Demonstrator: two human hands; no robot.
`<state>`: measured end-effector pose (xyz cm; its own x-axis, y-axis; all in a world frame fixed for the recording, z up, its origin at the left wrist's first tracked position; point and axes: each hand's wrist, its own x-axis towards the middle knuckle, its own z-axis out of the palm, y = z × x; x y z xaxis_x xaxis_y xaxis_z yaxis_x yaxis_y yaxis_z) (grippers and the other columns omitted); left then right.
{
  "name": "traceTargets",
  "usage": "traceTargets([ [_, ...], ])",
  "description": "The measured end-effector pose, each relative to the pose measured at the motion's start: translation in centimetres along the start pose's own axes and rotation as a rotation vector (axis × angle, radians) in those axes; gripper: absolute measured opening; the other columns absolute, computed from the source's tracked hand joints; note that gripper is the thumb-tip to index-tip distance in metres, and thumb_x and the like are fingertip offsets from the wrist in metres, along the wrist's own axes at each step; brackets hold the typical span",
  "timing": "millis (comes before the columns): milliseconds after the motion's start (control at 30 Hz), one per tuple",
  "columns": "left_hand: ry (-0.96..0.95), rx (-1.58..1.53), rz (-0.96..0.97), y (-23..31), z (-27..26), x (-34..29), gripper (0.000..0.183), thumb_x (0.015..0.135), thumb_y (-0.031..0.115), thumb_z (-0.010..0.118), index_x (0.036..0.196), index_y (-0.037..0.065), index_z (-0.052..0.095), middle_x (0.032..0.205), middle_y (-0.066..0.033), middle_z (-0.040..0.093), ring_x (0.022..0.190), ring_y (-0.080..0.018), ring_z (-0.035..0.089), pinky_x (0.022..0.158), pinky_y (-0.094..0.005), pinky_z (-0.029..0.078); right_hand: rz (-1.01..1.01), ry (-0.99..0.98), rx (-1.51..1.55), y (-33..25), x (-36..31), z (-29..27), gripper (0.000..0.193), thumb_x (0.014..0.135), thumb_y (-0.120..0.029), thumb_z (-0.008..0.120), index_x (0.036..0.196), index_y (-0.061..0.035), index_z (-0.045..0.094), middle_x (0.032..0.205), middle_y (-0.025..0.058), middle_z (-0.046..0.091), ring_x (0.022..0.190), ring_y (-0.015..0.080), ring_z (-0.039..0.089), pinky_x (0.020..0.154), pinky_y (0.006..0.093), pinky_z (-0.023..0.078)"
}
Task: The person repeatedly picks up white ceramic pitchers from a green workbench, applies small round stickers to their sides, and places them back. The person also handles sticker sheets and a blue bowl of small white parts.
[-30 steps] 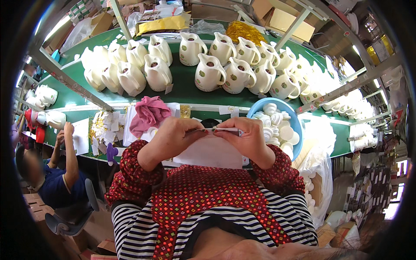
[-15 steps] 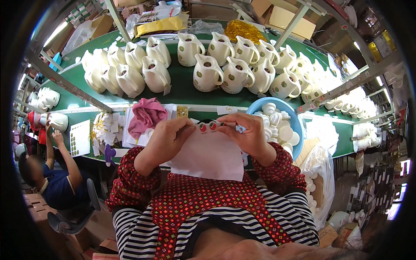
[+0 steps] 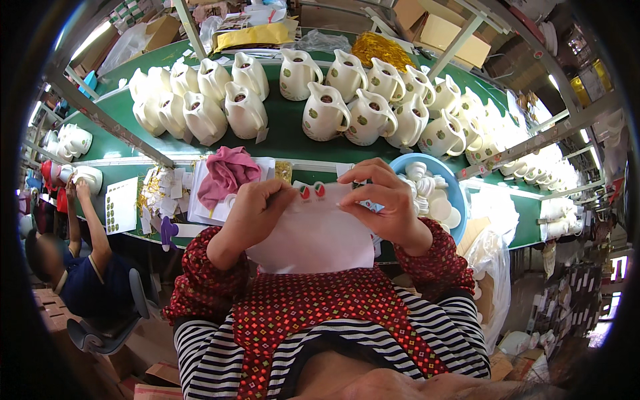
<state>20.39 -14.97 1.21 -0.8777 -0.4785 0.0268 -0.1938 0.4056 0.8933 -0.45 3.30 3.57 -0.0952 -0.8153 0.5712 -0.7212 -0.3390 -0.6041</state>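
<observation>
At mid-frame, the left hand [image 3: 252, 212] pinches the upper left corner of a white sheet [image 3: 313, 235], the right hand [image 3: 392, 208] sits at its upper right with thumb and forefinger parted, and the step, apparently peeling round stickers [image 3: 320, 191], next calls for a light fingertip lift.

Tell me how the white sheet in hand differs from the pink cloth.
The white sheet is smooth; the pink cloth is bunched up. The left hand holds the white sheet, while the pink cloth lies untouched. The white sheet bears round red-and-green marks; the pink cloth looks plain.
</observation>
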Motion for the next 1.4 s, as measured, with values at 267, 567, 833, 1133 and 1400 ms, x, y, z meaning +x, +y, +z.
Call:
traceTargets([
  [267,0.105,0.163,0.269,1.1,0.8,0.0,0.009,0.095,0.009,0.068,0.091,0.001,0.071,0.078,-0.0182,0.069,0.065,-0.0366,0.067,0.059,-0.0428,0.049,0.107,-0.022,-0.136,-0.8,2.0,1.7,0.069,0.077,0.001,0.084,0.142,-0.0132,0.064,0.107,0.0047,0.076,0.104,0.0248,0.065,0.099,0.0449,0.048],
  [567,0.065,0.082,0.080,0.2,0.8,0.8,0.016,0.097,0.014,0.067,0.088,0.000,0.070,0.071,-0.0200,0.064,0.058,-0.0356,0.061,0.054,-0.0419,0.045,-0.018,0.108,-0.049,-0.9,1.3,2.7,0.066,0.078,0.004,0.079,0.140,-0.0057,0.059,0.090,0.0011,0.073,0.090,0.0237,0.062,0.095,0.0411,0.045],
  [833,0.167,0.234,0.203,0.4,1.4,1.5,0.016,0.096,0.015,0.068,0.087,0.002,0.069,0.076,-0.0195,0.068,0.069,-0.0412,0.066,0.060,-0.0474,0.049,-0.061,0.085,-0.145,-0.8,1.7,2.3,0.069,0.078,0.008,0.079,0.142,-0.0018,0.055,0.093,0.0069,0.075,0.092,0.0255,0.065,0.093,0.0399,0.048],
  [1133,0.158,0.170,0.234,1.4,1.3,1.4,0.020,0.085,0.017,0.082,0.092,0.002,0.071,0.077,-0.0176,0.068,0.068,-0.0349,0.069,0.059,-0.0412,0.051,-0.082,0.072,-0.191,0.1,1.8,3.1,0.076,0.080,0.007,0.075,0.150,-0.0041,0.048,0.109,0.0108,0.067,0.097,0.0300,0.064,0.094,0.0443,0.048],
  [1400,0.245,0.290,0.295,1.0,2.5,1.7,0.014,0.086,0.016,0.077,0.090,0.005,0.069,0.082,-0.0172,0.070,0.073,-0.0398,0.068,0.062,-0.0473,0.053,-0.126,0.023,-0.241,0.3,1.1,3.8,0.069,0.086,0.009,0.070,0.151,-0.0023,0.048,0.112,0.0122,0.064,0.094,0.0267,0.065,0.094,0.0423,0.049],
])
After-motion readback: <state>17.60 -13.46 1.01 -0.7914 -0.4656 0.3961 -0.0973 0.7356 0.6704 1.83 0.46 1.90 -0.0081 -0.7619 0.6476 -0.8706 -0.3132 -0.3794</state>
